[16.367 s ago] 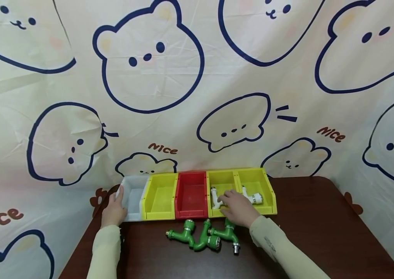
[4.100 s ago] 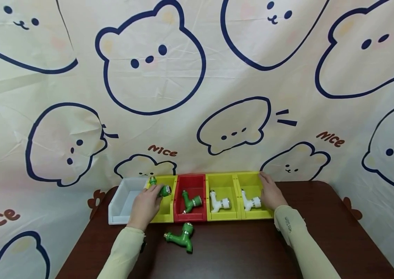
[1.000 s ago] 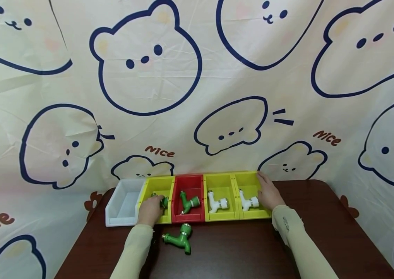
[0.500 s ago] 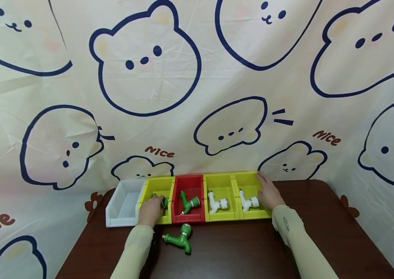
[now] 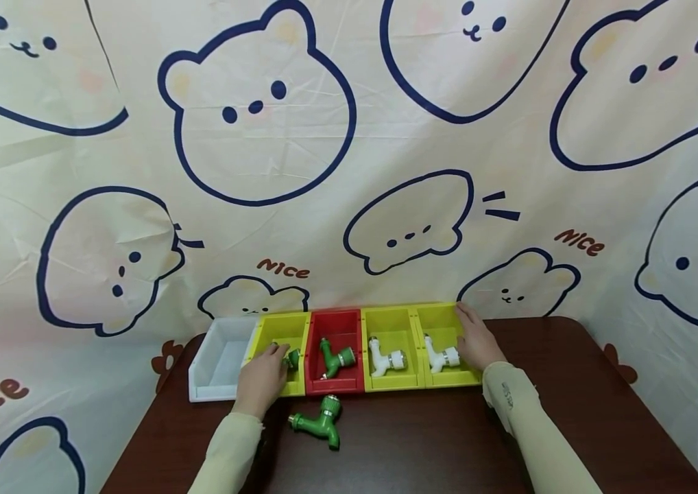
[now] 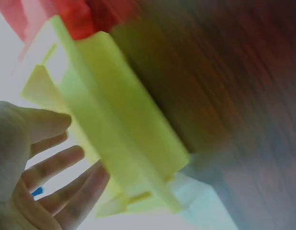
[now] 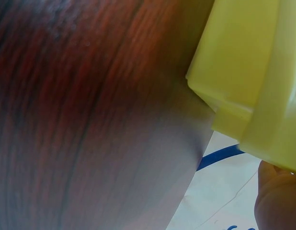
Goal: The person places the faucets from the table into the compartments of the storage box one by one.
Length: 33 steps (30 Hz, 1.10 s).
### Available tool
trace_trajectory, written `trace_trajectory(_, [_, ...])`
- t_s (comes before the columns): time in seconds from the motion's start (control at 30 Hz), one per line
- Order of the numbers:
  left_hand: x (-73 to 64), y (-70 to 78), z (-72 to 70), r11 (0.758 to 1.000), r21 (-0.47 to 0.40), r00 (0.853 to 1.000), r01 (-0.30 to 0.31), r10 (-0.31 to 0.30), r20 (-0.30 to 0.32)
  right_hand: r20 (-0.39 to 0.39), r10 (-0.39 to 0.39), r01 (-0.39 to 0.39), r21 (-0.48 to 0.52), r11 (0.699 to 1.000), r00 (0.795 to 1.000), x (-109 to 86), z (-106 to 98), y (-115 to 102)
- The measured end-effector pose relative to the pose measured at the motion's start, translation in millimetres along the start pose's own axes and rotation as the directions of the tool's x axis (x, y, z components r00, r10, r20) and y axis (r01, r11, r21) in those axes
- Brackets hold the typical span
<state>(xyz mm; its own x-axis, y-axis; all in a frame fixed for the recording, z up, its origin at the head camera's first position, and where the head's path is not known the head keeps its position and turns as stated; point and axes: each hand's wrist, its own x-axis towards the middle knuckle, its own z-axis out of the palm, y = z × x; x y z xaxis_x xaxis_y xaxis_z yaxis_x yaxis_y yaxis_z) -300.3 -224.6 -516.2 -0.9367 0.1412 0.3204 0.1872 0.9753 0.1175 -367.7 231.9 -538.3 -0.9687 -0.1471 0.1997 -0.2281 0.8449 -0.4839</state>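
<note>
My left hand (image 5: 265, 379) is over the left yellow bin (image 5: 256, 346), its fingers loosely spread, with nothing between them in the left wrist view. Just past the fingertips, a green faucet (image 5: 292, 359) lies in that bin, partly hidden by the hand. My right hand (image 5: 477, 343) holds the outer side wall of the rightmost yellow bin (image 5: 444, 317), the fingers reaching its back corner. A white faucet (image 5: 441, 357) lies inside. Another green faucet (image 5: 334, 359) lies in the red bin (image 5: 335, 321). In front of the bins, a third green faucet (image 5: 319, 424) lies on the table.
A white bin (image 5: 222, 353) stands at the row's left end. Another yellow bin (image 5: 388, 320) holds a white faucet (image 5: 384, 359). The row stands on the dark wood table (image 5: 423, 439), close against a cartoon-printed cloth (image 5: 411, 151).
My left hand carried a green faucet into the left yellow bin, has let go of it, and has drawn back slightly. Earlier, the red bin received its green faucet. My right hand stays put lately.
</note>
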Motion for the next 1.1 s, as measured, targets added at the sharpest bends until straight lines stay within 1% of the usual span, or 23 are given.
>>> trace_trajectory(0.1, [-9.0,7.3,-8.2,0.999,-0.011,0.997,-0.037,0.037,-0.067,-0.003,0.003,-0.003,0.007,1.0,1.0,0.8,-1.1,0.0])
trace_trajectory(0.2, [-21.2,17.9,-16.8,0.996,-0.027,0.99,-0.085,0.082,-0.113,-0.003,-0.001,0.001,0.008,1.0,1.0,0.7,-1.8,-0.9])
trace_trajectory(0.27, [-30.3,25.5,-21.2,0.992,-0.022,0.985,-0.121,0.117,-0.124,-0.003,0.001,-0.001,0.007,1.0,1.0,0.9,-1.9,-1.4])
trace_trajectory(0.33, [-39.2,32.8,-24.2,0.989,-0.018,0.983,-0.147,0.144,-0.116,0.0,-0.004,0.004,0.003,1.0,1.0,1.2,-1.8,-1.3])
trace_trajectory(0.4, [-47.7,39.9,-25.9,0.986,-0.018,0.982,-0.168,0.166,-0.086,0.001,0.0,0.0,0.007,1.0,1.0,1.8,-1.7,-0.7])
trace_trajectory(0.47, [-55.3,46.4,-26.4,0.983,-0.031,0.983,-0.182,0.181,-0.027,0.003,0.003,-0.003,0.006,1.0,1.0,2.2,-1.9,0.0])
trace_trajectory(0.53, [-61.3,51.8,-25.9,0.979,-0.044,0.979,-0.197,0.199,0.041,0.003,0.008,-0.008,0.001,1.0,1.0,2.2,-2.2,1.0])
trace_trajectory(0.63, [-67.9,57.4,-23.3,0.974,-0.067,0.966,-0.217,0.224,0.129,0.0,0.017,-0.017,0.003,1.0,1.0,2.0,-2.5,1.0])
trace_trajectory(0.73, [-71.7,61.5,-19.4,0.968,-0.105,0.951,-0.229,0.245,0.188,0.003,0.023,-0.023,0.009,1.0,1.0,0.9,-2.0,0.0])
trace_trajectory(0.83, [-75.2,65.4,-14.5,0.961,-0.143,0.933,-0.236,0.265,0.244,0.007,0.027,-0.027,0.014,1.0,1.0,-0.1,-1.0,-0.8])
trace_trajectory(0.9, [-77.3,67.9,-11.1,0.958,-0.156,0.925,-0.24,0.274,0.263,0.007,0.027,-0.028,0.016,0.999,1.0,-0.4,-0.2,-0.7])
trace_trajectory(0.93, [-78.3,69.0,-9.5,0.957,-0.161,0.923,-0.239,0.276,0.267,0.006,0.027,-0.027,0.018,0.999,1.0,-0.3,0.2,-0.6])
trace_trajectory(1.1, [-79.8,73.7,-4.5,0.954,-0.18,0.929,-0.24,0.279,0.244,0.001,0.019,-0.019,0.007,1.0,1.0,1.3,1.5,1.3])
